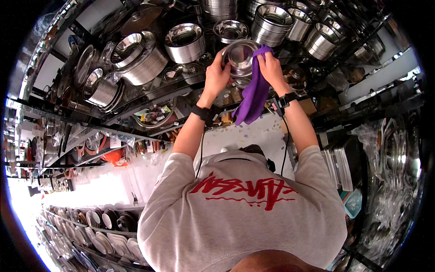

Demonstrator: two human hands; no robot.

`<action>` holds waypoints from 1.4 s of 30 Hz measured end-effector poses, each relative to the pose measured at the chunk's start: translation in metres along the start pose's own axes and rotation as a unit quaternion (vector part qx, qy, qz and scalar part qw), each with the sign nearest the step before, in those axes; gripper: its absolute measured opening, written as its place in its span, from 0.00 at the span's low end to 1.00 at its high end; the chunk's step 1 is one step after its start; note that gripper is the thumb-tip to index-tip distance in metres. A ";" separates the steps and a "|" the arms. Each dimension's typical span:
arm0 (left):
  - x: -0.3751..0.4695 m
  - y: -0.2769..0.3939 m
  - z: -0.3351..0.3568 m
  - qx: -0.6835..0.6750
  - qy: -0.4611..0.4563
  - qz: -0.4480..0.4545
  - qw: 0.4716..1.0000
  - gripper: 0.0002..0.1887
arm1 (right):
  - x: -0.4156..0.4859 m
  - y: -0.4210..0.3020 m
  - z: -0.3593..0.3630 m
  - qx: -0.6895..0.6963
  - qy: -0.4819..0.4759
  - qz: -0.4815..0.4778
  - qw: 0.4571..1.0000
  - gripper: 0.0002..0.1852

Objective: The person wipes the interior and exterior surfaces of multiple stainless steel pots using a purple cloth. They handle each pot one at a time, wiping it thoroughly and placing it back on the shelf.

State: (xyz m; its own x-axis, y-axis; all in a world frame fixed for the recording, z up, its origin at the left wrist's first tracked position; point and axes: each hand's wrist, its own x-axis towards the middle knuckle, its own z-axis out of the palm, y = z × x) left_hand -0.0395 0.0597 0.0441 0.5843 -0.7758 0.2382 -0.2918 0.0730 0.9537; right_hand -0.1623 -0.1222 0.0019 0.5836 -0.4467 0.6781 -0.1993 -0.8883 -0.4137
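Observation:
Both my hands are raised in front of a shelf of shiny steel bowls. A round steel bowl is between them, its inside towards me. My left hand grips the bowl's left rim, with the thumb at its front. At the right rim, my right hand holds a purple cloth against the bowl; the cloth hangs down between my forearms. Just behind the held bowl stands a short stack of steel bowls. A taller stack of bowls is to its left, and another tall stack to its right.
Wide steel pots and tilted stacked bowls fill the left of the shelf. Under it a lower shelf holds a basin with small packets. Metal trays stand at the right. Plates and dishes line shelves at the lower left.

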 end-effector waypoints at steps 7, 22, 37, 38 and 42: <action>0.044 -0.021 0.010 -0.313 0.020 -0.027 0.949 0.15 | 0.004 0.015 0.021 -0.092 0.006 0.117 0.989 0.16; 0.132 -0.039 0.010 -0.315 0.022 -0.069 0.946 0.16 | 0.005 0.025 0.030 -0.124 -0.014 0.094 0.988 0.17; 0.060 -0.043 0.023 -0.182 -0.065 -0.077 0.978 0.28 | 0.007 0.034 0.024 0.040 -0.023 0.083 0.996 0.16; 0.048 -0.044 0.025 -0.143 -0.062 -0.058 0.986 0.29 | 0.002 0.032 0.022 0.089 -0.042 0.121 0.988 0.16; 0.019 -0.033 0.029 -0.091 -0.110 -0.041 0.989 0.29 | -0.004 0.010 0.012 0.210 -0.080 0.094 0.970 0.16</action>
State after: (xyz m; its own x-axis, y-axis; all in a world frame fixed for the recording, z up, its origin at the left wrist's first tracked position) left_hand -0.0403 0.0245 0.0122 0.4150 -0.9001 0.1325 -0.0978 0.1006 0.9901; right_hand -0.1565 -0.1279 -0.0122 0.6888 -0.5448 0.4782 0.0049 -0.6562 -0.7546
